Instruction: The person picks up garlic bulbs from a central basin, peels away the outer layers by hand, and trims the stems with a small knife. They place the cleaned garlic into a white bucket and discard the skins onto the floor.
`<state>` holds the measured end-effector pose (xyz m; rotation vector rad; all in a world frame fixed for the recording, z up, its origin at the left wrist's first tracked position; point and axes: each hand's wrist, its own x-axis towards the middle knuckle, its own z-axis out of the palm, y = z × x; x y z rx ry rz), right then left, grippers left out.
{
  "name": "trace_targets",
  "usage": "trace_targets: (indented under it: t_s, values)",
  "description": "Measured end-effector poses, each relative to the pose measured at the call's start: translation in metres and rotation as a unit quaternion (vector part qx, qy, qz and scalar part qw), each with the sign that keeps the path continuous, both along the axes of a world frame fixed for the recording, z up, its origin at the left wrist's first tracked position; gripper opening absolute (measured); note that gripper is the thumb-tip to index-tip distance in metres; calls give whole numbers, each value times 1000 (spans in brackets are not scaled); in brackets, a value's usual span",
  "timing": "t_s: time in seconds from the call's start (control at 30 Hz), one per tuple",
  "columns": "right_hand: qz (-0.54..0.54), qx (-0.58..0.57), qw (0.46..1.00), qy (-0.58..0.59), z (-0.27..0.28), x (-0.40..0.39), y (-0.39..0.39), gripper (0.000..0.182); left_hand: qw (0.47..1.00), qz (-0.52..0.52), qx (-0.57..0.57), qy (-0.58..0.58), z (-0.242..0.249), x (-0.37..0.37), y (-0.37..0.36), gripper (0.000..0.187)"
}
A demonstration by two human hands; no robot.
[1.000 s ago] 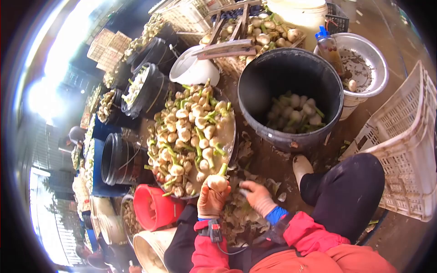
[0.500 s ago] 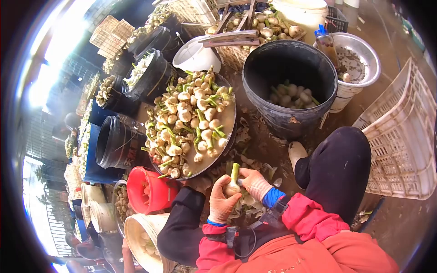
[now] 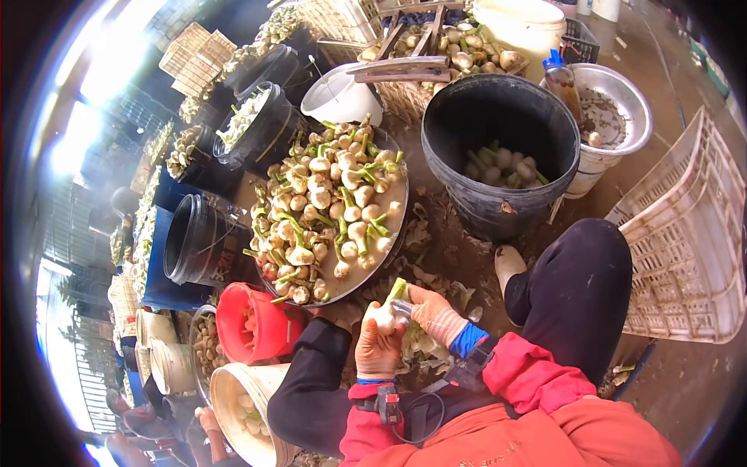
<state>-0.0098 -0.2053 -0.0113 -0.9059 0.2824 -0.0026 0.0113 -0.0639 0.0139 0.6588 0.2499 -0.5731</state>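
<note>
Gloved in orange, my left hand [image 3: 378,348] holds a garlic bulb [image 3: 387,314] with a short green stem pointing up. My right hand [image 3: 436,313], in a matching glove, is closed on a small tool with a metallic part [image 3: 402,308] that touches the bulb near its stem. Most of the tool is hidden by the fingers. Beyond my hands, a round tray [image 3: 359,270] carries a heap of garlic bulbs with cut stems [image 3: 319,187]. Peelings [image 3: 424,350] lie below my hands.
A large black bucket [image 3: 498,204] with bulbs inside stands ahead. A white plastic crate [image 3: 677,249] is at the right, a red bucket [image 3: 253,323] and a cream bucket [image 3: 245,416] at the left. A metal basin [image 3: 634,105] holds a bottle [image 3: 562,86]. A person's hand [image 3: 207,419] shows lower left.
The bulb has tilted and turned in my left hand, whose fingers now point more upward. My right hand has shifted slightly left, and the tool's metallic part shows more clearly against the bulb.
</note>
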Motion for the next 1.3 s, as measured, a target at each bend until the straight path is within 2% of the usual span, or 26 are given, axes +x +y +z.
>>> trace_targets:
  t_s: [0.1, 0.17, 0.23, 0.27, 0.3, 0.37, 0.4, 0.5, 0.53, 0.57, 0.63, 0.67, 0.7, 0.73, 0.77, 0.83, 0.87, 0.93, 0.97, 1.03, 1.07, 1.1, 1.13, 1.17, 1.23, 1.3]
  values:
    - [1, 16, 998, 64, 16, -6, -1, 38, 998, -50, -7, 26, 3, 4, 0, 50]
    - [-1, 28, 998, 65, 27, -9, 3, 33, 987, -63, 86, 117, 11, 18, 6, 65]
    - [74, -93, 992, 37, 42, -14, 4, 26, 985, -57, 131, 98, 4, 27, 15, 65]
    - [66, -123, 990, 6, 30, -12, 10, 19, 979, 0, 131, 158, -1, 30, 10, 65]
    - [69, -122, 990, 6, 25, -11, 14, 19, 979, 3, 131, 158, -7, 28, 11, 65]
    - [75, 82, 992, 54, 18, -8, 16, 20, 978, 69, 196, 0, -22, 25, 13, 65]
    - [72, 82, 992, 56, 15, -7, 15, 20, 990, 1, 106, -92, -30, 23, 14, 65]
    - [79, 54, 992, 85, 7, -4, 16, 17, 981, -23, 102, -165, -3, 7, -11, 45]
    - [74, -25, 995, 69, 5, -3, 16, 16, 990, 5, 82, -113, -11, 6, -1, 30]
    - [67, -104, 991, 51, 4, -3, 15, 15, 990, 8, 82, -113, -18, 8, 6, 30]
    - [88, -123, 988, 14, 20, -5, 5, 18, 992, 26, 110, -56, -26, 11, 12, 25]
    - [185, -184, 963, 60, 25, -4, -1, 21, 987, 68, 143, -40, -27, 13, 9, 20]
    - [278, -243, 923, 107, 26, -6, -6, 25, 987, 64, 141, -40, -31, 15, 11, 20]
    - [318, -349, 877, 92, -6, -5, -2, 31, 983, 77, 168, 9, -36, 17, 17, 18]
    - [368, -480, 793, 61, -14, -6, -1, 33, 975, 89, 194, 58, -36, 19, 20, 17]
    - [268, -587, 764, 20, -21, -24, 1, 33, 968, 83, 229, 61, -43, 21, 25, 16]
    - [268, -588, 763, 25, -23, -21, -5, 33, 970, 68, 228, 55, -48, 24, 29, 15]
    - [175, -419, 860, 231, -26, -11, -19, 30, 972, 52, 224, 52, -52, 27, 23, 15]
    - [6, -376, 913, 159, -39, -12, -22, 20, 964, 25, 264, 31, -44, 30, 13, 15]
    - [-191, -383, 892, 146, -56, -10, -40, 27, 953, -4, 303, 10, -42, 40, -12, 16]
    - [-191, -384, 891, 148, -57, -9, -44, 27, 936, -46, 347, -34, -45, 45, -30, 19]
    - [-250, -308, 900, 181, -59, -9, -47, 30, 914, -89, 388, -77, -48, 48, -43, 23]
    - [-306, -231, 899, 211, -60, -10, -50, 32, 911, -134, 371, -120, -72, 58, -52, 28]
    - [-307, -234, 897, 214, -61, -10, -52, 32, 867, -174, 431, -178, -85, 63, -67, 29]
    - [-356, -124, 904, 203, -57, -6, -54, 36, 766, -210, 489, -362, -116, 73, -99, 34]
    - [-373, -102, 902, 194, -49, -2, -66, 35, 723, -279, 513, -369, -138, 78, -130, 41]
